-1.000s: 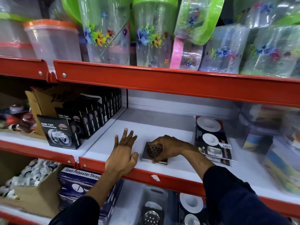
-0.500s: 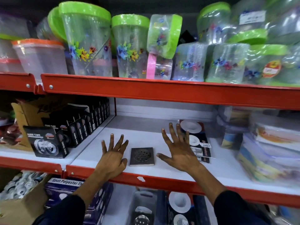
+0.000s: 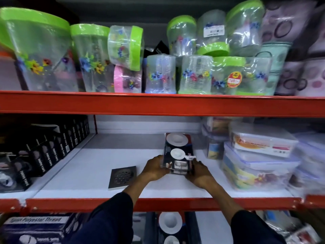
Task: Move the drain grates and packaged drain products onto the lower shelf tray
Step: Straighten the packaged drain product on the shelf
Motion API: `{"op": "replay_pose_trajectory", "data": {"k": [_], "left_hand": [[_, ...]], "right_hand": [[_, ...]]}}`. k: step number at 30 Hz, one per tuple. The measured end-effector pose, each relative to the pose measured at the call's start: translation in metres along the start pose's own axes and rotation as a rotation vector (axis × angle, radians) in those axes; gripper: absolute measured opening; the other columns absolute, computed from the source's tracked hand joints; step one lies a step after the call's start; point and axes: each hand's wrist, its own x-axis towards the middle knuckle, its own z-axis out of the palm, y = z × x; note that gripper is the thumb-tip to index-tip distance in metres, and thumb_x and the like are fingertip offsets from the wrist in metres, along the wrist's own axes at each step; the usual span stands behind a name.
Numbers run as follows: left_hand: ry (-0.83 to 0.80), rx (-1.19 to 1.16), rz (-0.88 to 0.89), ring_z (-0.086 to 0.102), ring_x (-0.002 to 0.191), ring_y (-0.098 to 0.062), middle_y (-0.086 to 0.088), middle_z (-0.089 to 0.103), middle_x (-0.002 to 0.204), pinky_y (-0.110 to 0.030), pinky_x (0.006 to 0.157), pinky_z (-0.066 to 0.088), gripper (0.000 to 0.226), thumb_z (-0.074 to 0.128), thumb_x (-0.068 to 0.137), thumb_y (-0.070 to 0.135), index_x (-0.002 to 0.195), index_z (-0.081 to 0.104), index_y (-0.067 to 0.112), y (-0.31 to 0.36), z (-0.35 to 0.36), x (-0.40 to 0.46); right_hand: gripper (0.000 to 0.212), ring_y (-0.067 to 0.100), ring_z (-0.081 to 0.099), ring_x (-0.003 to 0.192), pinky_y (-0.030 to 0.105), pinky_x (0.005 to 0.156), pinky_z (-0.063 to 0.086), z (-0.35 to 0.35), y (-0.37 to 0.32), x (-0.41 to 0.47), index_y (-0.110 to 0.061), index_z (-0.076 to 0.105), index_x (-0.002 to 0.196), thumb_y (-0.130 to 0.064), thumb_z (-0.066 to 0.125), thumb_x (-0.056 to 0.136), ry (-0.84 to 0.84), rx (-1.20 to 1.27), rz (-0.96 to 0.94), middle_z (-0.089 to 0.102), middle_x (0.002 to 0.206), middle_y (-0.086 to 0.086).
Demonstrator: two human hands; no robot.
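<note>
The packaged drain product (image 3: 178,153) is gripped at its near end from both sides on the white middle shelf (image 3: 91,166). It is clasped on its left edge by the left hand (image 3: 154,169) and on its right edge by the right hand (image 3: 199,173), the fingers (image 3: 197,164) being curled against the packet. The square metal drain grate (image 3: 122,176) is laid flat just left of the left hand, apart from it. Another drain package (image 3: 170,224) is seen on the lower shelf, below the red rail (image 3: 167,204). Clear lidded boxes (image 3: 260,155) are stacked to the right.
</note>
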Motion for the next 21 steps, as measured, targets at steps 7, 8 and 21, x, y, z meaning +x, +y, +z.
{"op": "replay_pose_trajectory", "data": {"k": [7, 8, 21], "left_hand": [[0.094, -0.031, -0.002, 0.069, 0.102, -0.018, -0.007, 0.073, 0.116, -0.02, 0.09, 0.05, 0.049, 0.088, 0.066, 0.015, 0.112, 0.072, 0.008, -0.003, 0.017, 0.004], [0.09, -0.039, -0.009, 0.068, 0.1, -0.017, -0.007, 0.073, 0.116, -0.018, 0.088, 0.05, 0.051, 0.089, 0.065, 0.015, 0.112, 0.072, 0.008, -0.001, 0.018, 0.0], [0.078, 0.209, 0.227, 0.055, 0.117, -0.013, 0.0, 0.058, 0.141, -0.025, 0.1, 0.044, 0.053, 0.072, 0.081, 0.043, 0.13, 0.06, 0.025, 0.008, 0.011, -0.068]], "right_hand": [[0.032, 0.032, 0.063, 0.106, 0.025, 0.08, 0.043, 0.0, 0.014, -0.012, -0.012, 0.067, 0.115, -0.011, 0.055, 0.085, 0.102, -0.059, -0.052, 0.07, 0.116, 0.014], [0.031, 0.032, 0.065, 0.103, 0.025, 0.076, 0.043, 0.0, 0.017, -0.015, -0.011, 0.069, 0.111, -0.01, 0.056, 0.083, 0.123, -0.063, -0.066, 0.072, 0.112, 0.014], [0.046, 0.039, 0.059, 0.11, 0.035, 0.086, 0.054, -0.016, 0.013, -0.062, -0.012, 0.062, 0.115, -0.014, 0.058, 0.07, 0.099, -0.111, 0.02, 0.059, 0.118, 0.017]]}}
